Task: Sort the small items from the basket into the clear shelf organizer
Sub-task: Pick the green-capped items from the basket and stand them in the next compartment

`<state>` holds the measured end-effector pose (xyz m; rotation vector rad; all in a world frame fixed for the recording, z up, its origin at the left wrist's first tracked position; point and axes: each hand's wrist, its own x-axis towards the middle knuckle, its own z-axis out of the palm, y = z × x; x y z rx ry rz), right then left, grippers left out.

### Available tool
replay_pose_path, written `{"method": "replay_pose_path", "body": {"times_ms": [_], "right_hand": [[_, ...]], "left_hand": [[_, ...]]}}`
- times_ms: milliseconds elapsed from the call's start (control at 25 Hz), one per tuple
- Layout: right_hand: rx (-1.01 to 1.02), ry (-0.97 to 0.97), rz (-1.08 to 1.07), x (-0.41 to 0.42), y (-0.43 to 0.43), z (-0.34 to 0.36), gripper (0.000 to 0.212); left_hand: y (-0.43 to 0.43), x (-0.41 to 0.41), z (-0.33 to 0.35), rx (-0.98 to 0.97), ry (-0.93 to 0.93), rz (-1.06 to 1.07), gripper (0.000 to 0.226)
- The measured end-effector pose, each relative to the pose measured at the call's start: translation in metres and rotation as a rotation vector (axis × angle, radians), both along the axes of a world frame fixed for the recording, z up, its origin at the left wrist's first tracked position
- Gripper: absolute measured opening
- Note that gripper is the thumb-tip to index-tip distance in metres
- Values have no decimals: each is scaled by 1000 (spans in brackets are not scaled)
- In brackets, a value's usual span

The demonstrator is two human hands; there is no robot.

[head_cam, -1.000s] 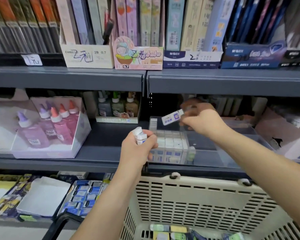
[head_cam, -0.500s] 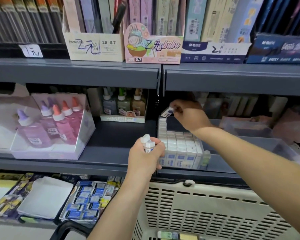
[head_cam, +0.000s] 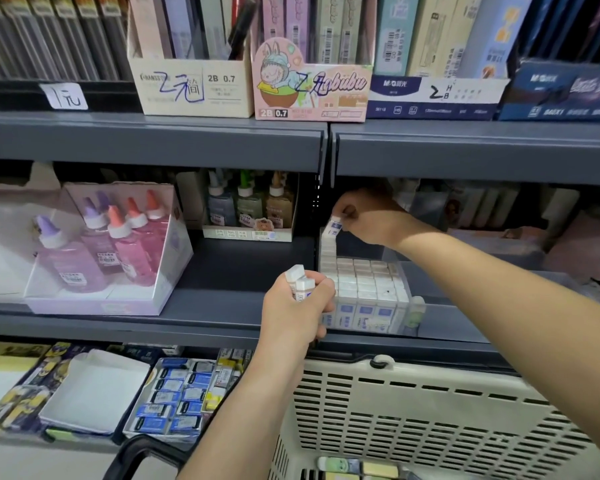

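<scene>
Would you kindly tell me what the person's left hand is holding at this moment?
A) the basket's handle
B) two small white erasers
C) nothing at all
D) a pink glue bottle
B: the left hand grips two small white erasers, their ends sticking up out of the fist, while the right hand pinches a single eraser.

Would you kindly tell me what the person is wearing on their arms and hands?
Nothing visible: the left hand and right hand have no gloves, and the left forearm and right forearm are bare, with no sleeve, watch or bracelet.
</scene>
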<state>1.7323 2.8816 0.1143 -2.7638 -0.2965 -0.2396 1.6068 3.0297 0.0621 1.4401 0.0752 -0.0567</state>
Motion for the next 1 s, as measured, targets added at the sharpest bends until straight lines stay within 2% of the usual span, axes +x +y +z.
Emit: {"method": "replay_pose_path", "body": {"times_ms": [160, 360, 480, 720, 800, 880, 1000], "right_hand": [[103, 72, -45, 5, 7, -18, 25], [110, 3, -74, 7, 6, -31, 22], [175, 84, -56, 8, -3, -36, 14], [276, 201, -34, 5, -6, -34, 20], [203, 220, -18, -4, -6, -32, 25], [162, 166, 2, -18, -1, -25, 31], [320, 54, 75, -52, 13, -6, 20]], "left_hand": [[-1, -2, 1, -14, 8, 2, 6], [-1, -1, 1, -21, 19, 2, 7], [-2, -1, 2, -20, 26, -8, 9], [-3, -3, 5, -53, 45, -41, 5], [-4, -3, 9, -121, 68, -51, 5], [-4, -3, 13, -273, 110, -51, 4], [-1, -6, 15, -475, 146, -73, 9]]}}
